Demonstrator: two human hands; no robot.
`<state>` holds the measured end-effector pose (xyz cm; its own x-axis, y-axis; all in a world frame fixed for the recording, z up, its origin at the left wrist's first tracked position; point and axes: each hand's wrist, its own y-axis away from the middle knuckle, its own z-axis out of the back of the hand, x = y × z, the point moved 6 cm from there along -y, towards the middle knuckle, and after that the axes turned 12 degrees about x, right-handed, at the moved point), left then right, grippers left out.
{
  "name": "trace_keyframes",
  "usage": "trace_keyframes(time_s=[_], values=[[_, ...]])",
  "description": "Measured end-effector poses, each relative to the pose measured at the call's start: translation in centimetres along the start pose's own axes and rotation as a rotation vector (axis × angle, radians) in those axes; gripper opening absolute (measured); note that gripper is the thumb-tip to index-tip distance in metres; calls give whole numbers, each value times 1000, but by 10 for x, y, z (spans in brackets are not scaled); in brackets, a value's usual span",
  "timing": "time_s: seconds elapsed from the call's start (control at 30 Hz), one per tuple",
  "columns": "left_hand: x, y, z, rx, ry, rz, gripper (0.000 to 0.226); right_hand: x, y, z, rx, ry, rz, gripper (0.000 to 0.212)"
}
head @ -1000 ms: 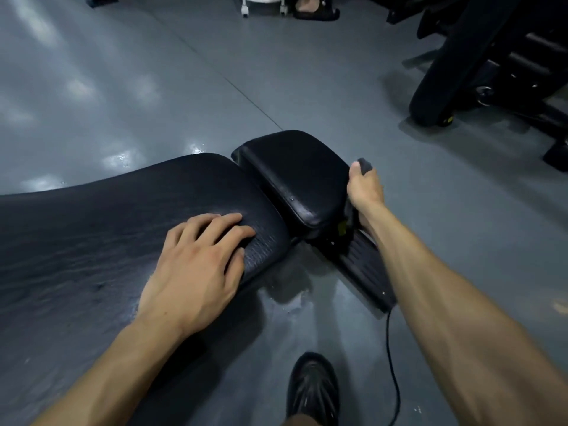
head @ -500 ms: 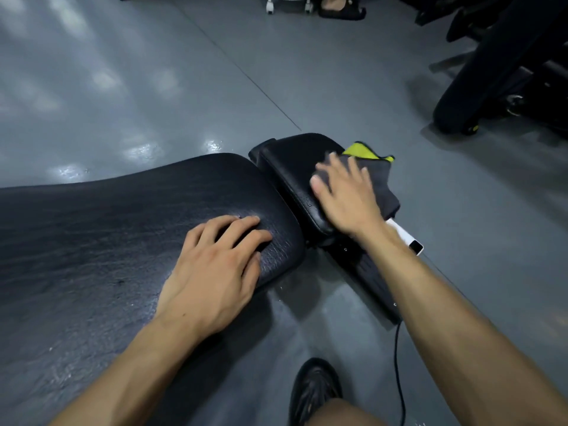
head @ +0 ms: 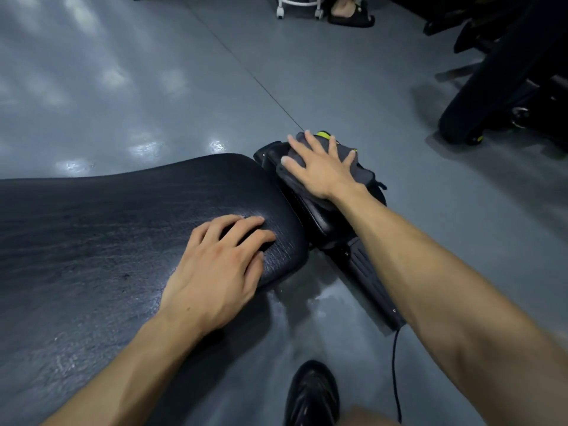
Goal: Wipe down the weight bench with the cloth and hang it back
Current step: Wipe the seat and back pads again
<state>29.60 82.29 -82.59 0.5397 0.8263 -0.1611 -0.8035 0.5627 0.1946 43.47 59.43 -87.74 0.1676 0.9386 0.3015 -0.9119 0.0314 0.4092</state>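
Here, we go from the biggest thing down.

Floor (head: 353, 96): grey and glossy; we see wet-looking patches under the bench end, so we judge footing there may be slick.

Weight bench (head: 107, 229): broad black textured pad, heavy and fixed by our guess; it will not shift under a wipe. Its smaller seat pad (head: 310, 207) lies just beyond the main pad's end.

Other machine (head: 498, 87): dark gym equipment, well apart at upper right, not in our way.

Left hand (head: 215, 272): fingers loosely bent, resting on the main pad, holding nothing; it braces us.

Right hand (head: 319, 170): fingers spread flat, pressing the cloth onto the seat pad.

Cloth (head: 362, 175): grey with a yellow-green edge, soft and light; we judge it will bunch, so a flat palm suits wiping and a pinch at an edge suits hanging.

Cable (head: 396, 376): thin, trailing near our shoe (head: 313, 395); a possible snag.
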Motion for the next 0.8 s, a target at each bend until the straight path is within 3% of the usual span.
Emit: trace_keyframes(time_s=[0.1,0.23,0.33,0.5,0.67,0.8], values=[[-1,1,1,18,9,-2,38,8,7,-3,-24,-21,-1,65],[-3,2,3,34,25,-5,39,-21,96,-40,-141,64,81,67],[-1,3,3,37,34,-7,40,-38,119,-47,-135,65,78,68],[1,0,1,46,35,-20,39,-44,56,-19,-136,-2,18,73],[1,-1,0,3,5,-31,37,-87,-24,19,-158,-250,-263,111],[0,-3,-4,-16,-13,-45,36,-83,-75,34,-37,-277,-332,104]])
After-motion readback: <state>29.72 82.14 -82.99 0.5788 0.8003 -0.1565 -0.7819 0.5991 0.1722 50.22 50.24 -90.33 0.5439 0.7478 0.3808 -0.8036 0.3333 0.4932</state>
